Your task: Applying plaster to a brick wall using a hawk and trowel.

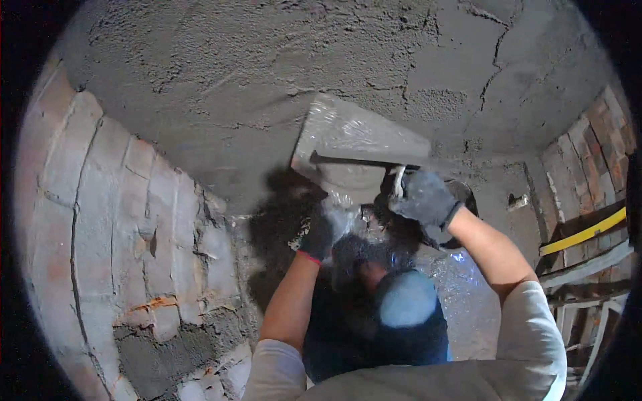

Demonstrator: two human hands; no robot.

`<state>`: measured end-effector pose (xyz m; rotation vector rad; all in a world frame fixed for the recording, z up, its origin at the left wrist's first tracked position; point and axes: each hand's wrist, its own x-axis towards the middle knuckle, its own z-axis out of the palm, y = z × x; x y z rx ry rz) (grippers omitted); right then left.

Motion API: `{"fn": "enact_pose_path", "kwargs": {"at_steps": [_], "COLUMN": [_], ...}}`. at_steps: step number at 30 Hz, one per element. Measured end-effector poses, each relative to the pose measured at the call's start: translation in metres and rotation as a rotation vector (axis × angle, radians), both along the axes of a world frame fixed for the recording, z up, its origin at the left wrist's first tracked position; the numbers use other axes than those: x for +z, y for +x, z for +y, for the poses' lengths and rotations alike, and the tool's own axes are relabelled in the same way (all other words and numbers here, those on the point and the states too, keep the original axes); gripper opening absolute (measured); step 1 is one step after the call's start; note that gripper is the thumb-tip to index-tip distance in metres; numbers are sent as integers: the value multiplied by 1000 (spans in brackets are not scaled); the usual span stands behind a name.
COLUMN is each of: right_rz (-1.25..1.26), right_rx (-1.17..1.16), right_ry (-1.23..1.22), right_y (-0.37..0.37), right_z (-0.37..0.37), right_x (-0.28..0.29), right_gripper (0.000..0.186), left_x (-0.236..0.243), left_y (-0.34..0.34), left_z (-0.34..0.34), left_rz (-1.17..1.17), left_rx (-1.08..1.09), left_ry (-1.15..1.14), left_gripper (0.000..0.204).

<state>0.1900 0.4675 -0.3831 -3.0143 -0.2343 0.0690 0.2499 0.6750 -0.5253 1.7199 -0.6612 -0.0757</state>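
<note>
A broad grey plastering float (364, 130), smeared with wet mortar, is tilted near the plastered wall in front of me. My right hand (424, 198), in a dark grey glove, is closed round the float's pale handle (398, 180). Below the float's near left corner is my left hand (317, 230), in a dark glove with a red cuff. Its fingers are lost in shadow and blur, so whether it grips anything cannot be made out. Something pale and shiny (344, 219) shows just beside it. I cannot tell what that is.
Rough grey mortar (267, 60) with cracks covers the wall ahead. Bare brick walls stand at left (114, 200) and right (582, 160). A dark rounded container (465, 194) is partly hidden behind my right hand. At right, a yellow level (585, 230) lies above metal rungs (588, 264).
</note>
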Motion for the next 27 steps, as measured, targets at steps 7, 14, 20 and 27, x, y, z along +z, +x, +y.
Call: {"fn": "enact_pose_path", "kwargs": {"at_steps": [7,14,20,27], "right_rz": [-641,-153,2,-13], "right_rx": [392,97,69,109], "right_ry": [226,-84,-35,-15], "right_y": [88,132,143,148], "right_z": [52,-1,13,-24], "right_x": [-49,-55,7,68], "right_gripper": [34,36,42,43], "left_x": [-214,-70,-75,-66], "left_y": [-52,-52,-23,-21], "left_z": [61,-37,-55,-52], "left_rz": [-175,1377,1304,1222], "left_rx": [37,-121,12,157], "left_ry": [-108,-535,-388,-398], "left_gripper": [8,13,15,8]}}
